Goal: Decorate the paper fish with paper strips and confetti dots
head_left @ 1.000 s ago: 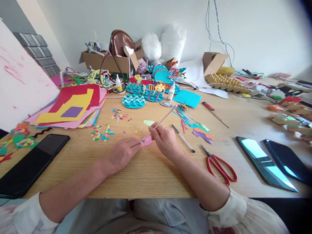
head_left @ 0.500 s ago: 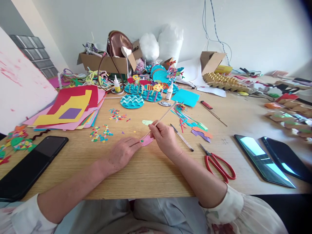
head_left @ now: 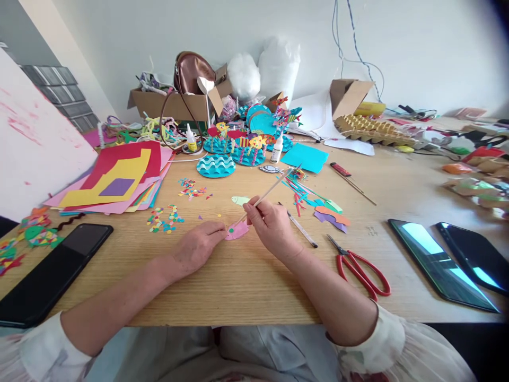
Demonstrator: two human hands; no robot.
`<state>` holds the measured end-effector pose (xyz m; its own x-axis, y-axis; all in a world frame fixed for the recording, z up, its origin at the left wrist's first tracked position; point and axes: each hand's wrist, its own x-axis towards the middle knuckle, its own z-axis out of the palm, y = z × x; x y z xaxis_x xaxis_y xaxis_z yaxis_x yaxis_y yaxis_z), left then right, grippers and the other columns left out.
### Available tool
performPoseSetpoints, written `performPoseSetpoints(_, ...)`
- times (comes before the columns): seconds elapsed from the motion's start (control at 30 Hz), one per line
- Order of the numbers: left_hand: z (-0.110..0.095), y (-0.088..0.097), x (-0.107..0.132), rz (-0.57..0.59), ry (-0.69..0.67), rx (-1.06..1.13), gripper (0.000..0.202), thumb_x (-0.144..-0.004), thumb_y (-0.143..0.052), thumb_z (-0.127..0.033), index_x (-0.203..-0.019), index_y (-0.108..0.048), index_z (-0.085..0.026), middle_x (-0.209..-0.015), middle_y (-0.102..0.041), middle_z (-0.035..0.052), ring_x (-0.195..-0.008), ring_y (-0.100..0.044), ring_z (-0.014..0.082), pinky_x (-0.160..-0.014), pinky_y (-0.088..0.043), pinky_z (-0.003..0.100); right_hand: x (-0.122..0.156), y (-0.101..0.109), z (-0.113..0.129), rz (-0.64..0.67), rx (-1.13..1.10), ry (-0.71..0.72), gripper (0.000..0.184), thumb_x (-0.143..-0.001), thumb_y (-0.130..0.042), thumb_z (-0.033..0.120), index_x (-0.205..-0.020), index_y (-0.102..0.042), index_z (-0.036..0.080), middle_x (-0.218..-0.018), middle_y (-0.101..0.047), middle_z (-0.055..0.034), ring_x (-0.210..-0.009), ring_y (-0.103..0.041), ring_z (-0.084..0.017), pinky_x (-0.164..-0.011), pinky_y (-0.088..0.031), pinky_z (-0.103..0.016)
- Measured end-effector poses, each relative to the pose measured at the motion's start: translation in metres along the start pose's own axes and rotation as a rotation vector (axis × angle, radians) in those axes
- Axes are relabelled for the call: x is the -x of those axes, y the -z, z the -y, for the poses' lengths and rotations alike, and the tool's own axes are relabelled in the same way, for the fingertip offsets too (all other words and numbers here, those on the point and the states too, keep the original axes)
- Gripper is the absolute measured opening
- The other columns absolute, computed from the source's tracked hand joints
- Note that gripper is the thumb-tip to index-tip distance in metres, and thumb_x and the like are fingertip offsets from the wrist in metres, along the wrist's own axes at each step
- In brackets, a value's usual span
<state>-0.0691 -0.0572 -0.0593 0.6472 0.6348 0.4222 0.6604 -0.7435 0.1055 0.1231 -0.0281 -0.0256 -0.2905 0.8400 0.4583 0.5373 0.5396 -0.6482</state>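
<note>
My right hand is closed in a pinch around a thin wooden stick, which slants with its lower end down by a pink paper fish. A small green dot lies on the fish near its left end. My left hand has its fingers together, with the fingertips gripping the fish's left edge on the table. Just behind, a pale green paper fish is partly covered by my right hand. A pen lies right of that hand, and red-handled scissors rest nearer to me.
Confetti dots and small scraps lie left. Coloured paper sheets are stacked farther left, behind a black phone. Paper strips, glue bottles and blue wave-edged crafts stand behind. Dark glossy devices lie right.
My left fingers have drawn back slightly to the left, baring more of the pink fish and its green dot. The stick's tip has shifted a little off the dot. The view has turned slightly.
</note>
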Motion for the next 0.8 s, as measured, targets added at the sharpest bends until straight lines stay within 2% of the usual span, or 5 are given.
performPoseSetpoints(0.17,0.002,-0.002,-0.003,0.036,-0.040,-0.057,0.031,-0.089,-0.027,-0.011,-0.094,-0.058,-0.015,-0.094,-0.061,0.0052,-0.089,-0.056,0.0155,-0.077,-0.049,0.029,0.001,0.001,0.000,0.029,-0.020,0.040,0.023,-0.086,-0.040,0.029,-0.069,-0.051,0.019,-0.054,-0.056,0.0021,-0.050,-0.052,-0.009,-0.052,-0.035,-0.018)
performPoseSetpoints(0.4,0.001,-0.004,-0.005,0.003,-0.080,-0.074,0.028,-0.089,-0.030,-0.012,-0.091,-0.057,-0.013,-0.090,-0.061,0.0065,-0.084,-0.055,0.0157,-0.074,-0.048,0.028,0.003,0.000,0.000,0.053,-0.026,0.056,0.021,-0.086,-0.041,0.028,-0.069,-0.050,0.019,-0.055,-0.056,0.0019,-0.052,-0.053,-0.010,-0.053,-0.035,-0.019)
performPoseSetpoints(0.63,-0.005,-0.004,-0.010,0.056,0.003,-0.103,0.028,-0.090,-0.033,-0.018,-0.079,-0.058,-0.013,-0.078,-0.058,0.0058,-0.075,-0.053,0.0162,-0.066,-0.045,0.028,0.002,0.000,0.000,0.051,-0.034,0.051,0.022,-0.086,-0.040,0.028,-0.069,-0.050,0.019,-0.055,-0.055,0.0019,-0.052,-0.053,-0.010,-0.053,-0.035,-0.019)
performPoseSetpoints(0.8,-0.007,-0.007,-0.012,0.037,0.055,-0.111,0.026,-0.090,-0.035,-0.020,-0.077,-0.056,-0.013,-0.077,-0.057,0.0055,-0.074,-0.052,0.0166,-0.066,-0.044,0.028,0.002,0.001,-0.001,0.048,-0.040,0.062,0.021,-0.086,-0.040,0.029,-0.070,-0.050,0.019,-0.056,-0.056,0.0018,-0.053,-0.053,-0.010,-0.053,-0.035,-0.019)
